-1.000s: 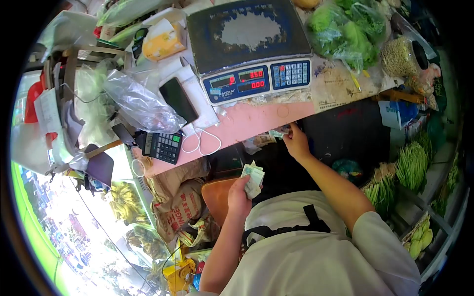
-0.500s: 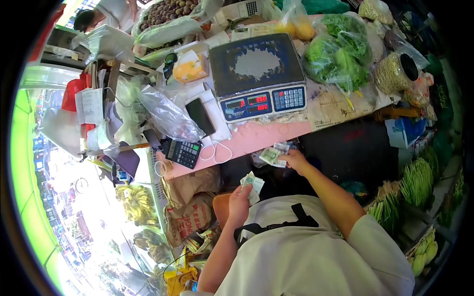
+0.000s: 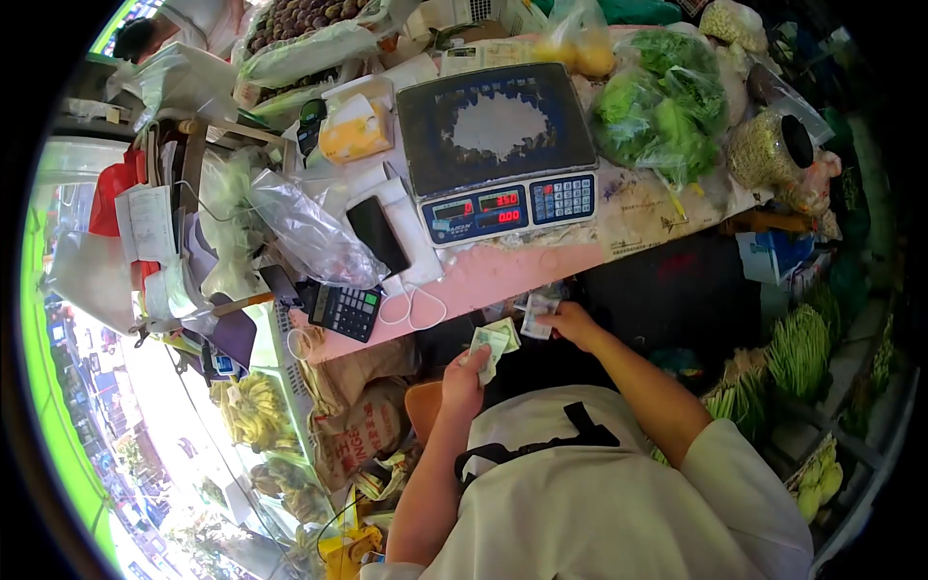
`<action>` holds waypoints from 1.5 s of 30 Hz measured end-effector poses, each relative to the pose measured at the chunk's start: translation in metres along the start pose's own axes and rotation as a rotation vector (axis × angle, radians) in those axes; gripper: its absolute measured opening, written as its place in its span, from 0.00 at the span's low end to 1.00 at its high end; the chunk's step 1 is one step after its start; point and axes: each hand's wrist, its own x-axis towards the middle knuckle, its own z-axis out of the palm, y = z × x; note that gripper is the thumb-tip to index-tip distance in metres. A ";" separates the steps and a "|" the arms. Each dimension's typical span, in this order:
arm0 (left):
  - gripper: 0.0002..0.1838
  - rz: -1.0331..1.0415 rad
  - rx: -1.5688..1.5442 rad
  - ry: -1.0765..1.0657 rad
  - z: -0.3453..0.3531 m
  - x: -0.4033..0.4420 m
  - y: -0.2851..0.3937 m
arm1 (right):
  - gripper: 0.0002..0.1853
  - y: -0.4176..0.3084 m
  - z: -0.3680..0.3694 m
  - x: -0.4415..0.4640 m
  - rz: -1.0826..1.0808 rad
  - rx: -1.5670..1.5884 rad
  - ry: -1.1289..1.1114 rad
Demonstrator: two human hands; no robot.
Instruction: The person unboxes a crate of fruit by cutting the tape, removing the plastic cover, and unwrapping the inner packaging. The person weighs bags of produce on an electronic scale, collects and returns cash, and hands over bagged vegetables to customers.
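Note:
My left hand (image 3: 465, 383) pinches a small fan of greenish banknotes (image 3: 489, 352) in front of my body. To its right, my right hand (image 3: 572, 323) grips a pale banknote (image 3: 536, 315) just below the pink counter edge. The two sets of notes are close together, with a small gap between them. Above them on the counter stands a weighing scale (image 3: 498, 130) with red digits lit and a bare, worn plate. A phone (image 3: 378, 235) with a dark screen and a black calculator (image 3: 343, 310) lie to the left of the scale.
Bagged green lettuce (image 3: 662, 106) sits right of the scale, near a jar of beans (image 3: 764, 150). Clear plastic bags (image 3: 314, 227) lie at the left. Brown sacks (image 3: 358, 435) and bananas (image 3: 253, 411) are low on the left; green beans (image 3: 804, 343) are at the right. Another person stands at the top left.
My right hand has come away from below the counter edge with notes and moved nearer my left hand. The notes in my left hand are more fanned out. The view has shifted.

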 end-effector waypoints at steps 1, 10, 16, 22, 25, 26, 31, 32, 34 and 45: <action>0.11 -0.005 -0.065 -0.006 -0.003 -0.001 0.004 | 0.14 0.004 -0.001 0.006 -0.045 -0.009 0.084; 0.11 -0.029 0.099 -0.035 0.007 -0.012 0.047 | 0.17 -0.116 0.068 -0.063 0.040 0.361 -0.026; 0.14 0.302 0.303 -0.086 0.056 -0.016 0.097 | 0.10 -0.181 0.059 -0.070 -0.365 0.036 0.329; 0.34 0.728 0.470 -0.215 0.103 -0.029 0.148 | 0.05 -0.232 0.070 -0.106 -0.493 0.187 0.173; 0.33 0.833 0.500 -0.248 0.115 -0.029 0.163 | 0.10 -0.230 0.062 -0.089 -0.506 0.048 0.128; 0.33 0.852 0.497 -0.241 0.118 -0.029 0.169 | 0.10 -0.233 0.053 -0.083 -0.519 0.040 0.116; 0.26 0.710 0.397 -0.093 0.130 -0.032 0.192 | 0.10 -0.273 0.050 -0.099 -0.655 0.396 -0.016; 0.25 0.687 0.371 -0.088 0.131 -0.031 0.193 | 0.10 -0.278 0.054 -0.103 -0.701 0.282 -0.058; 0.25 0.711 0.351 -0.110 0.138 -0.031 0.195 | 0.09 -0.282 0.065 -0.102 -0.697 0.049 -0.033; 0.50 0.987 0.401 -0.392 0.176 -0.058 0.213 | 0.17 -0.311 0.062 -0.083 -0.688 0.268 -0.008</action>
